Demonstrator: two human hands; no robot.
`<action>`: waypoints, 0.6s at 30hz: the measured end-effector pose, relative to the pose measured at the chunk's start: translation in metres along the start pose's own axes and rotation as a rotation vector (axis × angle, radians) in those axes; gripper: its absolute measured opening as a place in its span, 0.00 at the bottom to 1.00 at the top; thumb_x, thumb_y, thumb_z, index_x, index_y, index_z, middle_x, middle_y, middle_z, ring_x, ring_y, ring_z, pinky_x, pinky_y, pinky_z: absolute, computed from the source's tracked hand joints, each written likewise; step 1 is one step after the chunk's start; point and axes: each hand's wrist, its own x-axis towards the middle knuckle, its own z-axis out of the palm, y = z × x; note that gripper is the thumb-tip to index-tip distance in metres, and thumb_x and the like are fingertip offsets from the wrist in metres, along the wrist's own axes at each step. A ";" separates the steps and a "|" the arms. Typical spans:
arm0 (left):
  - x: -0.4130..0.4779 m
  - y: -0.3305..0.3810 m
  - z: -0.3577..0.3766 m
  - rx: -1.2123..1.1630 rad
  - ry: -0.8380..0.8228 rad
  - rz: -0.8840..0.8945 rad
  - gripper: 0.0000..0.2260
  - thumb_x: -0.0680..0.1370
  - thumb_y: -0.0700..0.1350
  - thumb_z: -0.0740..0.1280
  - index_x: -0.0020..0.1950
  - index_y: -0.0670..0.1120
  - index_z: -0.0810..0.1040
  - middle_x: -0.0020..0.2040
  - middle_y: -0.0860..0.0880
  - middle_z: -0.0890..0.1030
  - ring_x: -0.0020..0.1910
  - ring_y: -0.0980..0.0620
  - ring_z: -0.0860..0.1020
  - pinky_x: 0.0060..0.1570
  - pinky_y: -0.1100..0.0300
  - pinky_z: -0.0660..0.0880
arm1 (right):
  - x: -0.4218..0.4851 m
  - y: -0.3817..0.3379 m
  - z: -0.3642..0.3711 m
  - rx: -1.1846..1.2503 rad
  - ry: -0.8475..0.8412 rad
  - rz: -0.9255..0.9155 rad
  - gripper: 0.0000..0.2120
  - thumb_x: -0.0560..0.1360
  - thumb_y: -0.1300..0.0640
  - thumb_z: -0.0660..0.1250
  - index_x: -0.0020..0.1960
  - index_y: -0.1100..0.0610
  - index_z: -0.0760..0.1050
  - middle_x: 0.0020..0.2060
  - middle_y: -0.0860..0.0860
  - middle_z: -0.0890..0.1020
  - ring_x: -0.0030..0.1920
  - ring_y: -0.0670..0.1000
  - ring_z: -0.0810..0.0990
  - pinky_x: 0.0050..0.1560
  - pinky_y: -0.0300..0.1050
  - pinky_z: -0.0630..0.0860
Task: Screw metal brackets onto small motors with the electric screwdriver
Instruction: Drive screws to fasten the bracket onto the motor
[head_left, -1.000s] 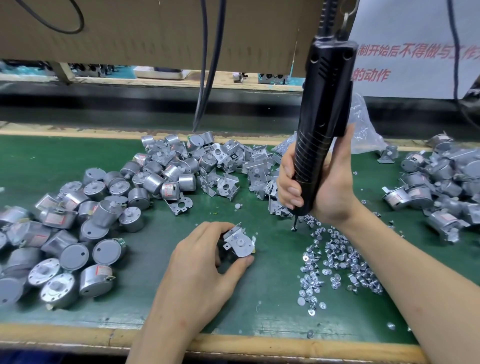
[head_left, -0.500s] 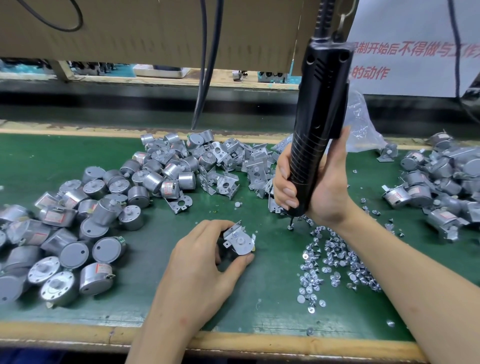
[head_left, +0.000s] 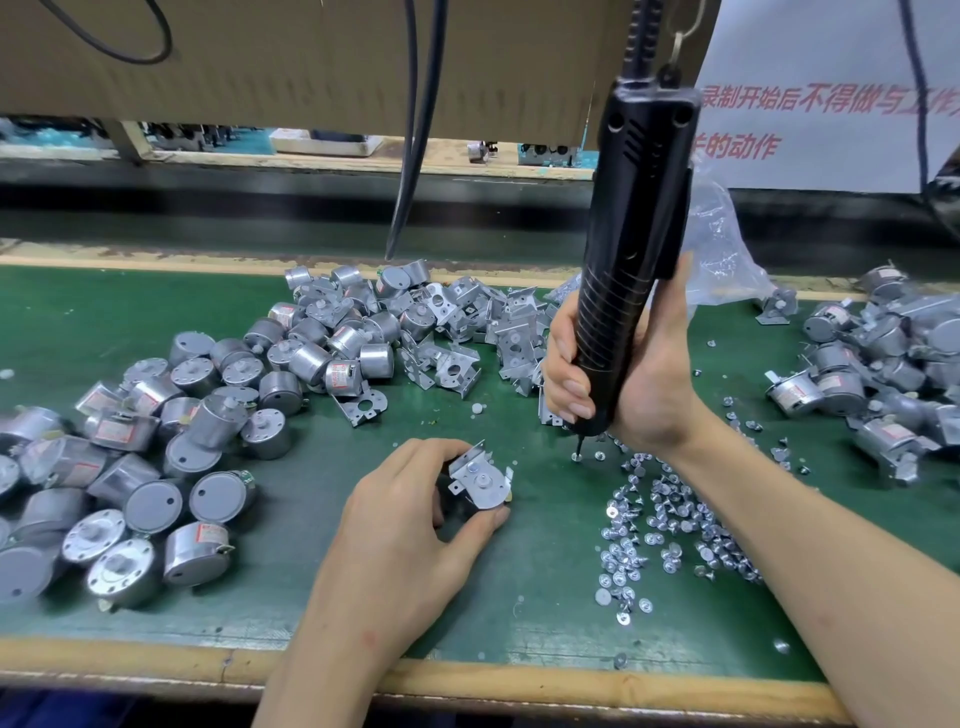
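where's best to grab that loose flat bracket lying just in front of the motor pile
Take the flat bracket by its long outer edges, pinching from above. It lies flat on the green mat with clear mat on its near side, so fingers can come in from there rather than over the motor pile.

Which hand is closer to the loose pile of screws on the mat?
Right. The right hand holds the screwdriver just above the screws; the left hand is beside them, holding the motor.
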 end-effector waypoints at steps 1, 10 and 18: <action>0.000 0.000 0.000 -0.001 0.000 0.002 0.15 0.69 0.52 0.77 0.51 0.58 0.75 0.42 0.62 0.75 0.39 0.59 0.74 0.40 0.71 0.69 | 0.000 0.000 0.001 0.001 -0.004 0.006 0.37 0.64 0.18 0.58 0.36 0.54 0.74 0.24 0.49 0.72 0.21 0.48 0.67 0.27 0.39 0.68; 0.002 0.001 -0.002 0.002 -0.043 0.016 0.20 0.71 0.51 0.77 0.60 0.55 0.78 0.42 0.66 0.71 0.37 0.58 0.74 0.41 0.73 0.67 | -0.002 -0.010 0.021 -0.060 -0.059 -0.033 0.36 0.62 0.18 0.58 0.39 0.52 0.75 0.27 0.50 0.72 0.25 0.49 0.69 0.31 0.45 0.66; 0.003 0.000 -0.002 -0.007 -0.062 0.036 0.20 0.71 0.48 0.77 0.61 0.55 0.78 0.44 0.65 0.71 0.40 0.67 0.72 0.43 0.75 0.66 | 0.001 -0.008 0.056 0.019 -0.091 -0.158 0.34 0.63 0.21 0.57 0.38 0.52 0.73 0.25 0.48 0.72 0.23 0.48 0.68 0.27 0.40 0.67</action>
